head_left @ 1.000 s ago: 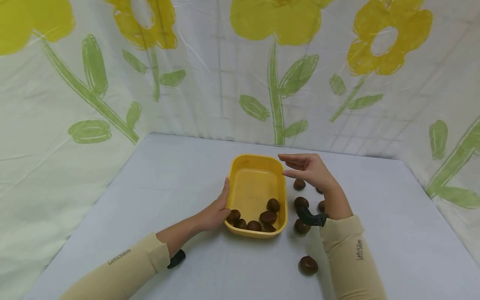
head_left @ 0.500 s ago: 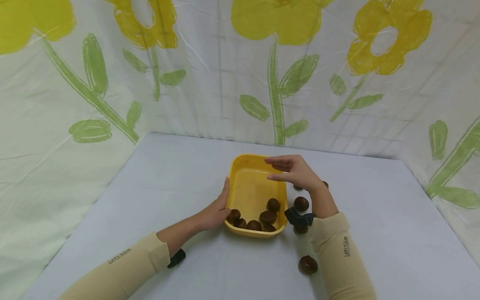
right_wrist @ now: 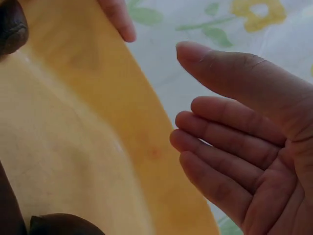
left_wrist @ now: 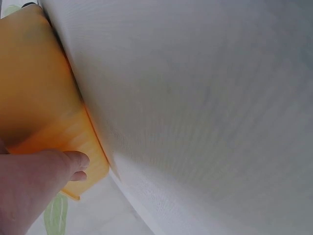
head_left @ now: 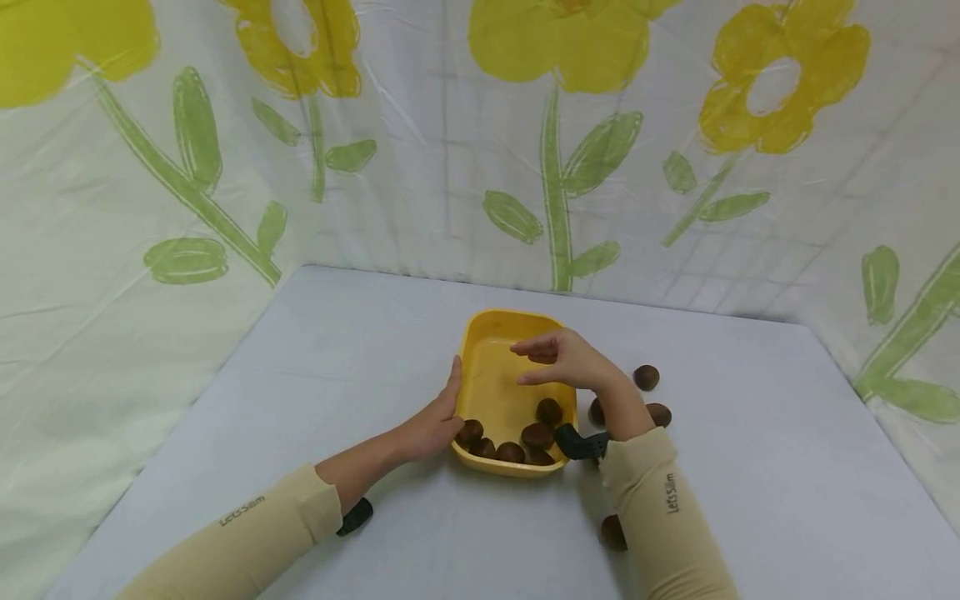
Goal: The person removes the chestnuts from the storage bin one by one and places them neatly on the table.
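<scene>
A yellow rectangular tub (head_left: 480, 371) stands on the table with several brown chestnuts (head_left: 537, 435) along its near end and right side. My left hand (head_left: 427, 427) rests against the tub's left wall, its fingers extended along the outside. In the left wrist view, fingertips (left_wrist: 76, 164) touch the yellow wall. Over the tub's right half hovers my right hand (head_left: 573, 360), thumb apart from the loosely bent fingers and nothing between them. The right wrist view has the palm bare, with dark chestnuts (right_wrist: 66, 226) at the frame's left and lower edges.
Right of the tub, loose chestnuts (head_left: 647, 377) lie on the pale tabletop (head_left: 360, 350), some partly hidden by my right forearm. One chestnut (head_left: 613, 533) lies nearer me. A white curtain (head_left: 420, 183) with painted flowers hangs behind the table.
My right hand has moved left from beside the tub's right rim to over its inside, and slightly nearer me. My left hand and the tub have stayed in place.
</scene>
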{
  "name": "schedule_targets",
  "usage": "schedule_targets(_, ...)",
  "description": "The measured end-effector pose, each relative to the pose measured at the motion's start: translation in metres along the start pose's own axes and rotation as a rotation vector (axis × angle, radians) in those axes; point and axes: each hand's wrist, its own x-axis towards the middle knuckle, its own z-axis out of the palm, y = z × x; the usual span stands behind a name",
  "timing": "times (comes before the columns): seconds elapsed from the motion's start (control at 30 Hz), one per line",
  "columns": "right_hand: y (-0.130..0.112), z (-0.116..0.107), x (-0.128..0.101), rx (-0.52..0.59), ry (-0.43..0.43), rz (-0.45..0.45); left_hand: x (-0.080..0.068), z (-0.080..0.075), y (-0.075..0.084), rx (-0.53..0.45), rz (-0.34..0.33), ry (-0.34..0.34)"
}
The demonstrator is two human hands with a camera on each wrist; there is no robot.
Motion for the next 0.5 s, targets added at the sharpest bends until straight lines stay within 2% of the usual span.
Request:
schedule_targets(0.23, 0.0027, 0.0045, 0.0035, -0.041, -0.035, 0.024, 0.0005, -0.0004, -0.0019, 0.005, 0.000, -0.006)
schedule_targets(0.5, 0.0033, 0.0054, 0.0045, -0.233, -0.101, 0.096, -0.0016, -0.0017, -0.0001, 0.001, -0.002, -0.003)
